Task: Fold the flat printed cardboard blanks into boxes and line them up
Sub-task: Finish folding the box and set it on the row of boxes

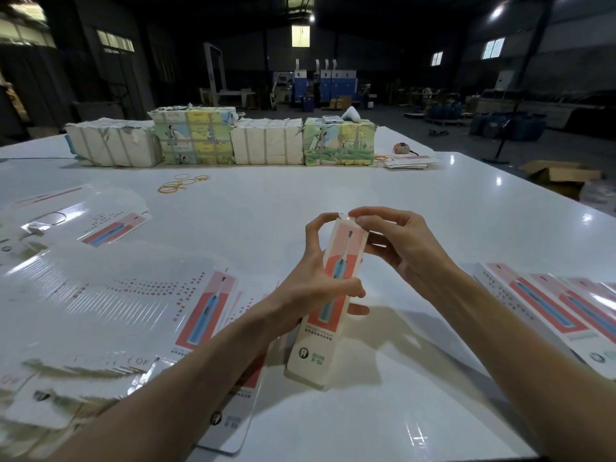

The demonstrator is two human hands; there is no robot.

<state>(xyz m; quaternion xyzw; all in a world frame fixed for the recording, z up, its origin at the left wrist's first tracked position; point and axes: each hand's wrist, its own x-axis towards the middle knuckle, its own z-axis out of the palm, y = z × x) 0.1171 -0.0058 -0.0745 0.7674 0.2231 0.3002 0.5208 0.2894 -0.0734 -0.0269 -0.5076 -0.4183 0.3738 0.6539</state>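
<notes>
A long narrow box (328,315), white with a red panel and a blue toothbrush print, is held tilted above the white table (333,195). My left hand (313,288) grips its middle from the left. My right hand (396,241) pinches the flap at its far top end. A fanned stack of flat printed blanks (133,305) lies to the left. Finished boxes (550,308) lie side by side at the right edge.
Paper-wrapped bundles (233,141) stand in a row at the far side of the table. Rubber bands (181,185) lie in front of them. More flat blanks (410,161) sit at the far right, others (110,228) at the left. An open carton (560,175) is on the floor.
</notes>
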